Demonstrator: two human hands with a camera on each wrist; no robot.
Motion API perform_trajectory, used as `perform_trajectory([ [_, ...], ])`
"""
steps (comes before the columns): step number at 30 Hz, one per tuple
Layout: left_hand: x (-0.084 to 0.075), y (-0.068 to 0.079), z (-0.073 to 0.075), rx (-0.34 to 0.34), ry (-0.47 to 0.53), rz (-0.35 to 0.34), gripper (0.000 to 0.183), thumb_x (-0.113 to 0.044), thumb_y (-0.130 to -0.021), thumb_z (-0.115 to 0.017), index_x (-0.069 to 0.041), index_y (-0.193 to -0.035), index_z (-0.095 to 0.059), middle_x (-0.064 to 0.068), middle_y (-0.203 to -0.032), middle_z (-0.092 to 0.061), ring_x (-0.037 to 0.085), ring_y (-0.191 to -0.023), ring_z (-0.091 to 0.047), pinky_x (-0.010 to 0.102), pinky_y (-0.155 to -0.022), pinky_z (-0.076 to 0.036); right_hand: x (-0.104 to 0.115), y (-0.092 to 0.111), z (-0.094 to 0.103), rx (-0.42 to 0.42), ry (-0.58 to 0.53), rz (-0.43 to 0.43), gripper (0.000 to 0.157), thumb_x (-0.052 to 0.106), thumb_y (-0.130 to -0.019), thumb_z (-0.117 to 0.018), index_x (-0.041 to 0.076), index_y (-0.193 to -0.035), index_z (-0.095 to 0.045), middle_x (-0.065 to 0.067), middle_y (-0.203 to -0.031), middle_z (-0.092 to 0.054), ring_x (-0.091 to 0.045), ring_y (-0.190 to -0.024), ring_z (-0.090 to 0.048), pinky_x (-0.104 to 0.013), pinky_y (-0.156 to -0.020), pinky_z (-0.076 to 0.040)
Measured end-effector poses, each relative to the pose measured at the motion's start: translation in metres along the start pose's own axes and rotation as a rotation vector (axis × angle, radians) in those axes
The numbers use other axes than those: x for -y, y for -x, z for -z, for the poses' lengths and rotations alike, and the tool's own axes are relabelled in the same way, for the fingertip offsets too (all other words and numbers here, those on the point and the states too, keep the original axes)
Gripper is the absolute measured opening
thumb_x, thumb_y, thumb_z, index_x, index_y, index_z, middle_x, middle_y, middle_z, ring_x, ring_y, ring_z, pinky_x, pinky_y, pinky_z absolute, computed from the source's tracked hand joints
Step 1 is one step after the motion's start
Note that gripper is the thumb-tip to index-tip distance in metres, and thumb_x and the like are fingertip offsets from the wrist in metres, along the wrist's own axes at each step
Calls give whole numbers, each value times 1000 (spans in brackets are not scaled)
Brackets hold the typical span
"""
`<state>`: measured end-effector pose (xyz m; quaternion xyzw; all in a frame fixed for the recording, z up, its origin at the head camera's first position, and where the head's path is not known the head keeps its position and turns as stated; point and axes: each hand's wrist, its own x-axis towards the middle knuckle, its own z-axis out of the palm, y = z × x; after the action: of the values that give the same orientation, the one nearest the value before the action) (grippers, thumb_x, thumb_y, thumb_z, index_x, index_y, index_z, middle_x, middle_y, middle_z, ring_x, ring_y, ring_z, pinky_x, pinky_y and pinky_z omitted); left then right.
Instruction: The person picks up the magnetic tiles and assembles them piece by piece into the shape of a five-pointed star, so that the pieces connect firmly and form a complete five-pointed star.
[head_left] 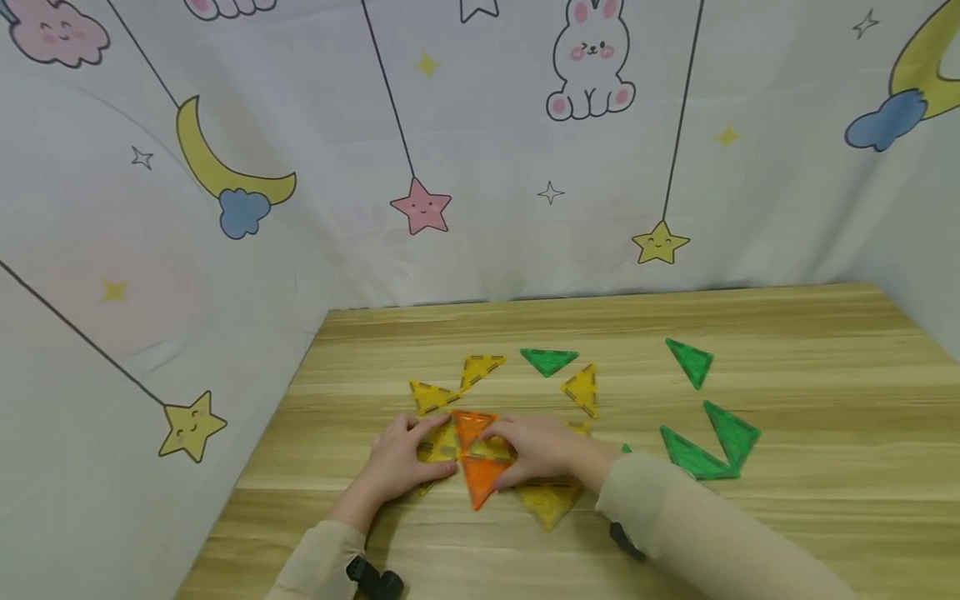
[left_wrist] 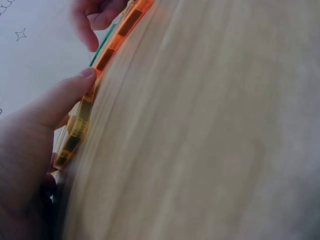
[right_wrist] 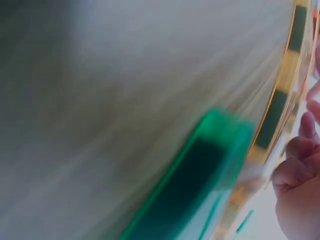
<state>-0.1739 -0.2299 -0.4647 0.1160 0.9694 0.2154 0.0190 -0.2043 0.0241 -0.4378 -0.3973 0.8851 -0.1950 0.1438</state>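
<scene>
My left hand (head_left: 401,457) is around a yellow triangular magnetic tile (head_left: 438,442), index finger at its far side and thumb at its near side. In the left wrist view that thumb (left_wrist: 75,90) lies against the tile edges. Opposite, my right hand (head_left: 543,450) spans another yellow tile (head_left: 491,450) with curled index finger and thumb. Between the hands sit an upper orange triangular tile (head_left: 472,425) and a lower orange tile (head_left: 480,482), their tips meeting near the middle. More yellow tile (head_left: 549,502) shows below my right hand, which partly covers it.
Loose yellow tiles (head_left: 432,397) and a green triangular tile (head_left: 550,360) lie beyond the hands. Several green tiles (head_left: 735,433) are on the right of the wooden table (head_left: 825,517). A patterned cloth (head_left: 495,250) hangs behind its far edge.
</scene>
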Motion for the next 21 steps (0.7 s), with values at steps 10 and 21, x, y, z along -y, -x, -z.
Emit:
perform_trajectory([
  [10,0,0,0,-5,3,-5,73,-57,-71,-73,-28,-135,-52,1,-100,-42,16,-88,-40,39,-75,-27,-12,8,8,-6,-79,-54,50,34,-79,-75,12,-120,-56,9,-90,-50,-9,-78,-48,-28,-73,-42],
  [21,1,1,0,-5,-3,-27,77,-60,-71,-72,-25,-136,-51,0,-100,-41,15,-87,-40,38,-75,-27,-4,7,5,-33,-20,-59,57,34,-81,-73,9,-127,-52,9,-88,-48,-8,-76,-47,-26,-70,-41],
])
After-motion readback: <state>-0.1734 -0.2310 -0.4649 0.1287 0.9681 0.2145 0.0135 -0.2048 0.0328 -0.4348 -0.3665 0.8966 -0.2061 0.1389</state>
